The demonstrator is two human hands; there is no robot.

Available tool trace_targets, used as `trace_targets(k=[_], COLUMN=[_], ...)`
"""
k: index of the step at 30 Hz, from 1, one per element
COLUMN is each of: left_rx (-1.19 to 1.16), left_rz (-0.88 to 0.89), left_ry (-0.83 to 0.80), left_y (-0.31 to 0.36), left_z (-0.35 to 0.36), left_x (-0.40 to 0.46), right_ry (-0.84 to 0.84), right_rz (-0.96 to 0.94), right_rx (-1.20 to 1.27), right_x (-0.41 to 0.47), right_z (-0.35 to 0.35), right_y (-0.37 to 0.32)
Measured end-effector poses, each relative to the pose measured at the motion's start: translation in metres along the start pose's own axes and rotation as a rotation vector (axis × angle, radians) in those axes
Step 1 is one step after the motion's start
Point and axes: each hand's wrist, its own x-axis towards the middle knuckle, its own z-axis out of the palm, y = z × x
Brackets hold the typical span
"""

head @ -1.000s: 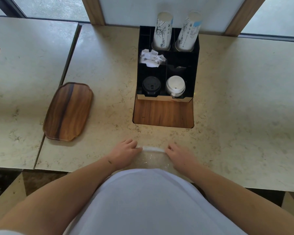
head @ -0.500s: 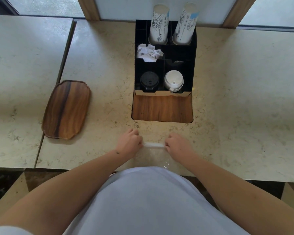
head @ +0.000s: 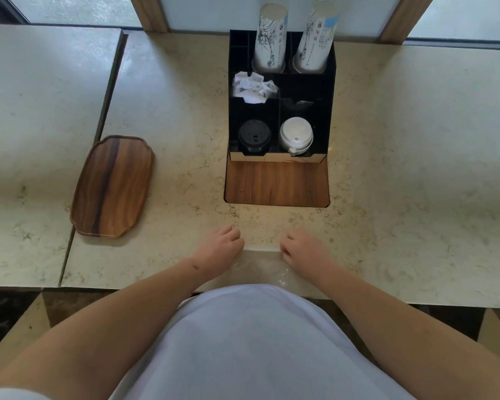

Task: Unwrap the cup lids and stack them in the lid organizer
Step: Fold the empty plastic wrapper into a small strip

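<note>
At the near edge of the tabletop [head: 401, 197], both hands work a clear plastic wrapper [head: 261, 265] that lies between them. The left hand [head: 218, 251] and right hand [head: 306, 251] each have fingers curled, pinching the wrapper's far rim at either end. Whether lids are inside is hard to tell through the glare. This looks like the opening step: the wrapper must be pulled apart before any lid can be lifted out. Beyond the hands lies bare stone, then a wooden inset panel [head: 276, 183], giving open room to spread the wrapper. A wooden tray [head: 113, 186] sits well off to the left. Farther back stands the black organizer [head: 328, 116], its front compartments holding a black lid [head: 254, 137] and a white lid [head: 296, 137], side by side; crumpled paper [head: 253, 88] and two cup stacks [head: 272, 39] fill the rear.
</note>
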Motion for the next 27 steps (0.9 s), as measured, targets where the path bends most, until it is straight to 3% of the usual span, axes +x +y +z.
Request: trace_targets(k=[4, 8, 14, 22, 27], left_rx=[0.107, 0.130, 0.018, -0.209, -0.254], left_rz=[0.104, 0.108, -0.055, -0.296, -0.310], left_ry=[-0.012, -0.009, -0.041, -0.199, -0.274], left_y=[-0.001, -0.005, 0.004, 0.005, 0.000], left_z=[0.005, 0.006, -0.001, -0.002, -0.002], left_x=[-0.010, -0.022, -0.015, 0.016, 0.019], right_ry=[0.107, 0.090, 0.113, -0.148, -0.216], right_rz=[-0.113, -0.184, -0.002, 0.218, 0.167], right_rx=[-0.060, -0.077, 0.064, 0.243, 0.168], right_x=[-0.012, -0.031, -0.025, 0.011, 0.012], right_z=[0.008, 0.013, 0.012, -0.004, -0.008], right_y=[0.000, 0.012, 0.002, -0.010, -0.008])
